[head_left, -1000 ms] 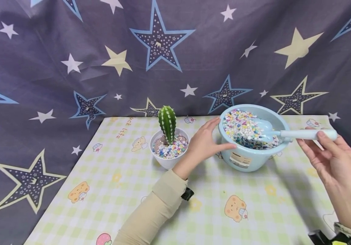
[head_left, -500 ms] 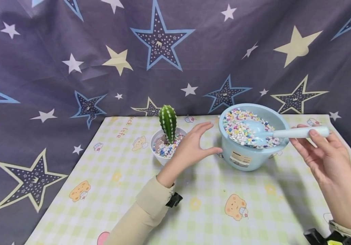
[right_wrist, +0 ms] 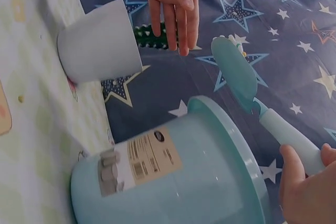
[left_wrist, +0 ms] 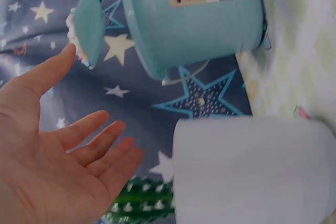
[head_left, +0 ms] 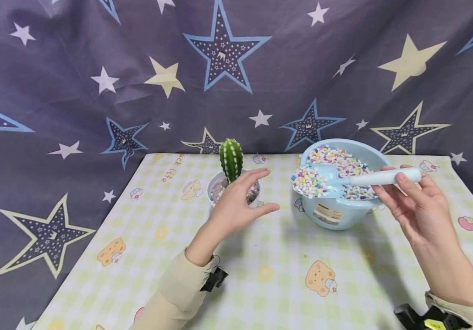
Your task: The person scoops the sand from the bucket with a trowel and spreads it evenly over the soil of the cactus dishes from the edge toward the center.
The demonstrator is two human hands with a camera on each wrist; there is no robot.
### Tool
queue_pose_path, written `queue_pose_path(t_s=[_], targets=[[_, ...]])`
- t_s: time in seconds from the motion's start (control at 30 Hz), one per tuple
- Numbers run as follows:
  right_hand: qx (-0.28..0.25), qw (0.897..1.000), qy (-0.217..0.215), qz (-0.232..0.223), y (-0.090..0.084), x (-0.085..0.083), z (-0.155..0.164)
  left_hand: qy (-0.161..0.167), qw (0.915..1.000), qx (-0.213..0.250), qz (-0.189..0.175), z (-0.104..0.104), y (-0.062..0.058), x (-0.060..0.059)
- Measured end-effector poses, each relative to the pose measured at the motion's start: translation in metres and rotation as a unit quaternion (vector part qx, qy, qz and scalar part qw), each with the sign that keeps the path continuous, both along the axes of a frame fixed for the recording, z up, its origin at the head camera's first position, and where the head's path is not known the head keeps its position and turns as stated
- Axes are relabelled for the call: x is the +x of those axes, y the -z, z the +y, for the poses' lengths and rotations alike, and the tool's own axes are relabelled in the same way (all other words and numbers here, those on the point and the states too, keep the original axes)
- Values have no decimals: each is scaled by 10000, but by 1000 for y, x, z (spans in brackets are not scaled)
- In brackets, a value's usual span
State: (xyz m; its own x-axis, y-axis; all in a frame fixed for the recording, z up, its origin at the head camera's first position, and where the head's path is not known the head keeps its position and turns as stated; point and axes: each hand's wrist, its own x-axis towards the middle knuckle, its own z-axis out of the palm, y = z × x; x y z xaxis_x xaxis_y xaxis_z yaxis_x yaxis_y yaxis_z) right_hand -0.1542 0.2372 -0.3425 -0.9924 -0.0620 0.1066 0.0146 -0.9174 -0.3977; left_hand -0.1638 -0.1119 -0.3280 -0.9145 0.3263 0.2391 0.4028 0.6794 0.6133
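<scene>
My right hand grips the white handle of a pale blue scoop. Colourful small pebbles fill the scoop, which hangs over the left rim of a light blue bucket. More pebbles lie inside that bucket. A green cactus stands in a white pot to the left, with pebbles on its surface. My left hand holds nothing; its fingers and thumb are spread apart in front of the pot, partly covering it. Both wrist views show this hand clear of the pot.
A checked tablecloth with cartoon prints covers the table. Behind its back edge hangs a dark star-patterned curtain, close behind the bucket and the pot. Camera straps sit on both wrists.
My left hand has let go of the bucket's rim and moved left to the cactus pot. The scoop has come up out of the pebbles, loaded, and shifted left.
</scene>
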Motion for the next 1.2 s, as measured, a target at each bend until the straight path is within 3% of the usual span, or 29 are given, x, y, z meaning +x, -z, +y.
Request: queue_pose_path(t_s=[0.4,0.67,0.93,1.2], targets=[[269,9996,26,-97,-1,-5,-24,-466,9972,528,237,-41,-15,2],[296,9994,-46,-153,-4,-10,-34,-599,9902,1231,263,-63,-21,1],[520,9985,-42,-160,-10,-10,-43,-872,9810,1685,409,-84,-15,-5],[630,9976,-169,-234,-14,-17,-47,-974,9788,1791,178,-94,-3,-14]])
